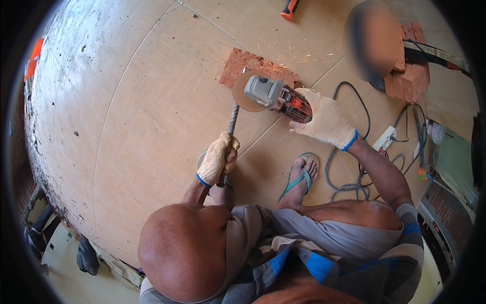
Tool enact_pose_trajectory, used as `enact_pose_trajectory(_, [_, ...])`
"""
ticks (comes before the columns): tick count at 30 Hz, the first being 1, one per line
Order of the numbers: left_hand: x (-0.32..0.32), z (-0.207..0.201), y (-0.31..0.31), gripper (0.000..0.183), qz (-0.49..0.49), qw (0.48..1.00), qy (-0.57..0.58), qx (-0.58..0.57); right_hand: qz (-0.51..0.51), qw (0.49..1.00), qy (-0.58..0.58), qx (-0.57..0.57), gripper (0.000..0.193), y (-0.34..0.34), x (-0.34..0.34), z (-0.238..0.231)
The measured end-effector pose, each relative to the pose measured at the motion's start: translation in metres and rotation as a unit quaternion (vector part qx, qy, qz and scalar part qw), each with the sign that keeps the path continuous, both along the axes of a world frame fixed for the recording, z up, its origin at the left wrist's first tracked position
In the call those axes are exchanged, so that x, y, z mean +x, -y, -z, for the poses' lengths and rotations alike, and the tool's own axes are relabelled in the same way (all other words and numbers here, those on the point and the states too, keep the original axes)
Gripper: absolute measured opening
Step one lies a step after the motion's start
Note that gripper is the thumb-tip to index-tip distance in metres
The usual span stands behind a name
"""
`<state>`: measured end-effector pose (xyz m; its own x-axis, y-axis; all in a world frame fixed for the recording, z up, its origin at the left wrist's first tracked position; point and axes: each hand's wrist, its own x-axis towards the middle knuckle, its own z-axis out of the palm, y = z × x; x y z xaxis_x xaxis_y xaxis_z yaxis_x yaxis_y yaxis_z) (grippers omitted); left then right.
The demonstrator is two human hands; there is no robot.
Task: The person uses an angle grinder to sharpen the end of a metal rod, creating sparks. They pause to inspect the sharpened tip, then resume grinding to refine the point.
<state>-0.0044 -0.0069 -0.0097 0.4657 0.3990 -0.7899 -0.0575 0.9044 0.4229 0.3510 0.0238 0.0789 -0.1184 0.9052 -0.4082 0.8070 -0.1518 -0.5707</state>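
- The left hand (216, 156), in a pale glove, is closed around a metal rod (233, 117); some of its fingers are turned away from view.
- The rod has a spiral upper part and points away from the person; its lower end comes out below the fist.
- The right hand (324, 116), also gloved, holds a red and grey grinder (296, 105); the palm hides the back of the tool.
- The round disc (241, 95) of the grinder covers a part of the rod, so the exact place of contact I cannot see.
- Beyond it lies a red brick (237, 65), partly covered by disc and grinder; whether the rod touches it, I cannot tell.
- Sparks (310, 54) fly near the brick.
- An orange handle (289, 10) is cut off by the upper edge.
- A blurred patch hides part of the stacked bricks (411, 81) at right.
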Motion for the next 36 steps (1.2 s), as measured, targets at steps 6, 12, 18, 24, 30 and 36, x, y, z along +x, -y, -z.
enact_pose_trajectory(6, [0.001, 0.001, -0.002, 0.054, 0.002, 1.000, 0.001, -0.001, 0.008, 0.998, -0.054, -0.021, 0.075, -0.004, 0.004, -0.004])
enact_pose_trajectory(12, [0.001, 0.002, 0.001, 0.054, -0.001, 1.000, -0.004, 0.022, 0.021, 0.998, -0.049, -0.029, 0.073, -0.004, 0.001, -0.001])
enact_pose_trajectory(18, [0.002, 0.002, 0.001, 0.053, 0.002, 0.999, -0.013, 0.049, 0.008, 0.999, -0.044, -0.011, 0.071, -0.006, 0.002, -0.004])
enact_pose_trajectory(24, [0.003, -0.003, 0.000, 0.051, -0.002, 0.999, -0.024, 0.047, 0.026, 0.996, -0.074, -0.042, 0.072, -0.003, 0.000, -0.006])
enact_pose_trajectory(30, [0.003, -0.004, -0.005, 0.051, -0.017, 1.000, 0.008, -0.004, 0.034, 0.998, -0.044, -0.025, 0.077, -0.003, 0.004, -0.007])
enact_pose_trajectory(36, [0.002, -0.004, -0.005, 0.051, -0.022, 0.999, 0.019, -0.018, -0.009, 0.999, -0.023, -0.035, 0.085, 0.007, -0.003, -0.003])
